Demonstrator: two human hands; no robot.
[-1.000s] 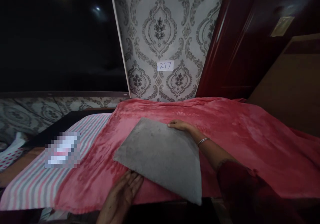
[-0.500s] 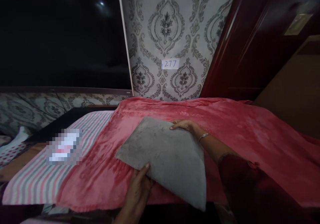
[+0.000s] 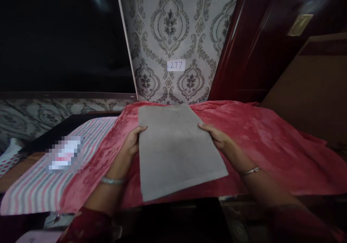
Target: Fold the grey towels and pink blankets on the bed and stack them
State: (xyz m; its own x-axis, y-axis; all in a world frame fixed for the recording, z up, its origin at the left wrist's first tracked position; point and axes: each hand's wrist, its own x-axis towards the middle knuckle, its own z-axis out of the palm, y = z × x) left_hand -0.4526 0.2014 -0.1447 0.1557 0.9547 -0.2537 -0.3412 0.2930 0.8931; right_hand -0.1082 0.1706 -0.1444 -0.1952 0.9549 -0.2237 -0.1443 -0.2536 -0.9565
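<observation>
A flat grey rectangular board (image 3: 176, 152), plain and matt on the side facing me, is held up over a pink plush blanket (image 3: 257, 145). Along its left edge my left hand (image 3: 134, 140) is closed, the thumb on the front face and the fingers hidden behind. My right hand (image 3: 217, 136) grips the right edge the same way. The board tilts, its far end near the wall and its lower right corner higher than the lower left one. I cannot tell what material it is made of.
A striped cloth (image 3: 32, 189) lies left of the blanket, with a blurred-out item (image 3: 65, 154) on it. Behind stand a large black television (image 3: 62, 37), a patterned wall with a paper marked 277 (image 3: 176, 65), and a dark red door (image 3: 260, 37). A brown panel (image 3: 320, 84) leans at right.
The board has been turned so its long sides point away from me. My left hand moved from its lower edge to its left side; my right hand now holds the right side.
</observation>
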